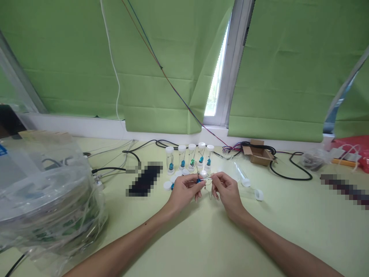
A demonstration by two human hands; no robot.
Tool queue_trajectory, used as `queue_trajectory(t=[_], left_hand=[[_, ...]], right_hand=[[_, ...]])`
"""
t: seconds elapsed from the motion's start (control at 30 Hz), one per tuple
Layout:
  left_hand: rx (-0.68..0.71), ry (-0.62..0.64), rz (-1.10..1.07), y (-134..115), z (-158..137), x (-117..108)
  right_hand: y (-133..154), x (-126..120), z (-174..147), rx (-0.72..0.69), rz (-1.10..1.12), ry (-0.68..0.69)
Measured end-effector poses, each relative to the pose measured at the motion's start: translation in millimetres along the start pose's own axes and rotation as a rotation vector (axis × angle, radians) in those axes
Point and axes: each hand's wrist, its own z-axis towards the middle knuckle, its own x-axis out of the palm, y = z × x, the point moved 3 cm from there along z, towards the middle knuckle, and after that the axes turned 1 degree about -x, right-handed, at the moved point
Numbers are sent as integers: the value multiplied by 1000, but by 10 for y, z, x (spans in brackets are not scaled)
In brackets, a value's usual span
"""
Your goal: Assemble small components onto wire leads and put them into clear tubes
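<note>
In the head view, my left hand (184, 190) pinches a small blue part (198, 181) with a thin bent wire rising from it. Facing it is my right hand (229, 190), its fingertips closed on a thin silvery rod (205, 179) that reaches to the blue part. Just beyond stands a row of several clear tubes with white caps (182, 157); blue pieces and one green piece (192, 162) with wires show inside. White caps (167, 186) lie by my left hand. To the right of my hands, clear tubes with white ends (258, 195) lie on their sides.
A bulky reel wrapped in clear plastic (52, 207) fills the left of the table (198, 242). Black cables (294, 177) run along the back. An opened cardboard box (259, 154) and a red bag (353, 144) sit at the right. Two blurred dark objects lie flat.
</note>
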Motion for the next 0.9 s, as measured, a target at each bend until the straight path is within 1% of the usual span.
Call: queue_trajectory(t=[0.37, 0.67, 0.9], left_hand=[[24, -1, 63, 14, -3, -10], [122, -50, 202, -11, -31, -2], [172, -67, 251, -12, -38, 1]], right_hand=[[-1, 7, -13, 23, -18, 41], [25, 11, -30, 44, -49, 52], [-29, -2, -14, 102, 29, 61]])
